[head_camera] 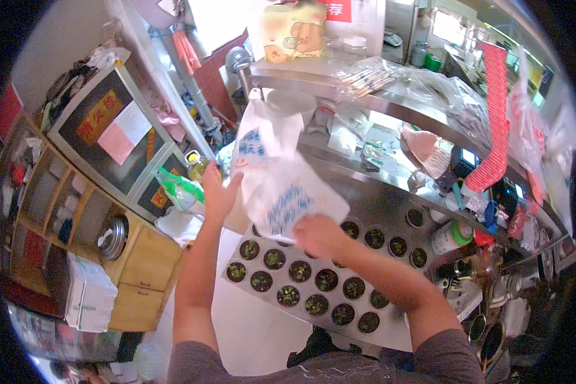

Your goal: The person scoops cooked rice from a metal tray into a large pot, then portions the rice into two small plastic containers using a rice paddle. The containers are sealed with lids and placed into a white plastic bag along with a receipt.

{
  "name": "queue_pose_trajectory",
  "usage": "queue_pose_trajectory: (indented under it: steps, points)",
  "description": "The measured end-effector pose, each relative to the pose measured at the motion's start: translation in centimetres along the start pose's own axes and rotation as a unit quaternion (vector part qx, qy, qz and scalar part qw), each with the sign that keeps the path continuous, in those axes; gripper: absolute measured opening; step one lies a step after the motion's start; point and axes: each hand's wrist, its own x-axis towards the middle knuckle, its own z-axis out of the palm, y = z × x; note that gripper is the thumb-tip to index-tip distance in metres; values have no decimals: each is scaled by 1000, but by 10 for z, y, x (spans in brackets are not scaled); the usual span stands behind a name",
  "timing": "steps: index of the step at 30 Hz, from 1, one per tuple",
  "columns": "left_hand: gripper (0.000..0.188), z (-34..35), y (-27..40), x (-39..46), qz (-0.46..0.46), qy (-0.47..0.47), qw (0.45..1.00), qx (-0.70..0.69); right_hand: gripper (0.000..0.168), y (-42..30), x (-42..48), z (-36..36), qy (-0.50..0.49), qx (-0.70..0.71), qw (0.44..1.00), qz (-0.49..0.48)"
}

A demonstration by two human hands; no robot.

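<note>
My right hand [319,235] is closed on a white plastic carrier bag [295,199] with blue writing, blurred as if in motion. Behind it, a similar white bag [264,129] hangs from the shelf's corner; whether the two are joined I cannot tell. Raised beside the bags on the left, my left hand [219,194] has its thumb and fingers apart and holds nothing. Several round cups [326,280] with dark contents topped by green bits stand in rows on a stainless-steel table [389,331], some hidden behind the bag and right forearm.
A steel shelf [312,69] over the table carries wrapped chopsticks [372,77] and clear plastic bags. A red patterned tube [494,120] stands at right, above a green-lidded jar [453,237]. Left are an oil bottle [197,165] and a wooden cabinet [141,259].
</note>
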Motion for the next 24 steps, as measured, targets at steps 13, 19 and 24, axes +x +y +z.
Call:
queue_pose_trajectory:
  steps: [13, 19, 24]
  points:
    - [102, 146, 94, -281, -401, -395, 432, -705, 19, -87, -279, -156, 371, 271, 720, 521]
    - [111, 193, 151, -362, -495, -262, 634, -533, 21, -123, -416, -126, 507, 259, 604, 557]
    - [35, 208, 150, -426, -301, -499, 756, -298, 26, -161, -516, -108, 491, 279, 587, 580]
